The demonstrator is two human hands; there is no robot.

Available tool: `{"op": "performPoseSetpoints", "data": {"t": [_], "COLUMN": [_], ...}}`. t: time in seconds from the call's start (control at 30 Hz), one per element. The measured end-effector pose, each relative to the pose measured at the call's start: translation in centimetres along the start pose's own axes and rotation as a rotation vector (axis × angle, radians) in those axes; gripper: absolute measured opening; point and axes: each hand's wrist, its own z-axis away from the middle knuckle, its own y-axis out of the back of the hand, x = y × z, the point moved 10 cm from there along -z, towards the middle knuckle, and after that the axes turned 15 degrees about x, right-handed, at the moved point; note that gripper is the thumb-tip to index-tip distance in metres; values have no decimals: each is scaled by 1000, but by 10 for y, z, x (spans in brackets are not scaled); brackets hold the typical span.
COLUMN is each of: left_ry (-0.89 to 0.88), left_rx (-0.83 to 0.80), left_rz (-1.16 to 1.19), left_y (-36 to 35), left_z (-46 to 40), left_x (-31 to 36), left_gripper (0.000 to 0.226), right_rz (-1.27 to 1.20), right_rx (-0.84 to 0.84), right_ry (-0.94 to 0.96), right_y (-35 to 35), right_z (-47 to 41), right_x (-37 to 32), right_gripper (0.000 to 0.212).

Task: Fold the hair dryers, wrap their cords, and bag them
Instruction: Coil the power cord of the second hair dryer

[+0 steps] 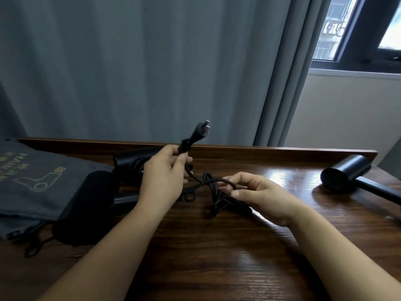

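My left hand [165,177] grips a black cord just below its plug [198,132], which points up and to the right. The tangled black cord [213,192] lies on the wooden table [217,257], and my right hand [258,194] pinches one of its loops. A black hair dryer [130,161] lies behind my left hand, partly hidden. Another black hair dryer [347,172] lies unfolded at the right edge. Grey drawstring bags [39,187] printed with a dryer logo lie at the left.
A black rounded object [86,205] rests on the bags at the left, with drawstrings [34,242] trailing toward the front. A raised wooden lip [260,148] runs along the table's back edge. Grey curtains [152,61] hang behind, and a window [368,29] is at the upper right.
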Motion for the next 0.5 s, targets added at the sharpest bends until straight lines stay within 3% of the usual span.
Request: {"op": "performPoseSetpoints", "data": {"t": [0.2,0.5], "left_ry": [-204,-255], "left_rx": [-36,-157], "left_rz": [-460,-649], "left_y": [-1,-16], "left_z": [5,14], "left_x": [5,-1], "left_gripper": [31,38], "right_rz": [126,306], "right_rx": [-18,-16], "right_ry": [40,61], "right_y": [-9,-16], "right_z": [6,9], "right_x": [-2,-3], "right_gripper": [19,17]}}
